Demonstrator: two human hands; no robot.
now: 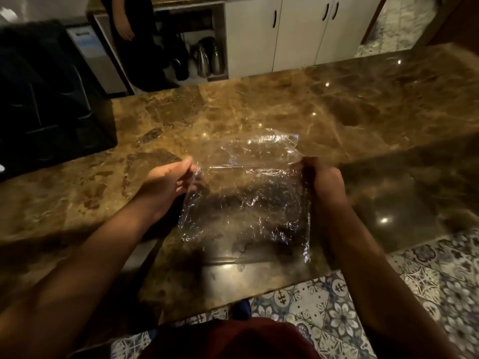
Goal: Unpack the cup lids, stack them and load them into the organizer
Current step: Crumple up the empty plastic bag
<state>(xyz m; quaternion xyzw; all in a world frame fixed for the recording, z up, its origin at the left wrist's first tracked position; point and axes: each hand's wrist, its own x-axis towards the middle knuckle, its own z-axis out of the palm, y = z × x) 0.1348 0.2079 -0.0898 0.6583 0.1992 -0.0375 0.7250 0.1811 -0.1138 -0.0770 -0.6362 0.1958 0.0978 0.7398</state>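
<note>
hands (168,177) (324,177) pinch clear bag (246,198); contents dark, indistinct.

A polished brown marble counter (259,110) reflects small ceiling lights. Behind it stand white cabinets (298,32). Below its near edge lies patterned floor tile (427,286).

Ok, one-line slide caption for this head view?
Left hand and right hand stretch a clear plastic bag above the brown marble counter; no lids visible.

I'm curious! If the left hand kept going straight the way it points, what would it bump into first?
Probably only the clear plastic bag the left hand already pinches; beyond that, just bare marble counter, though depth is unclear.
</note>
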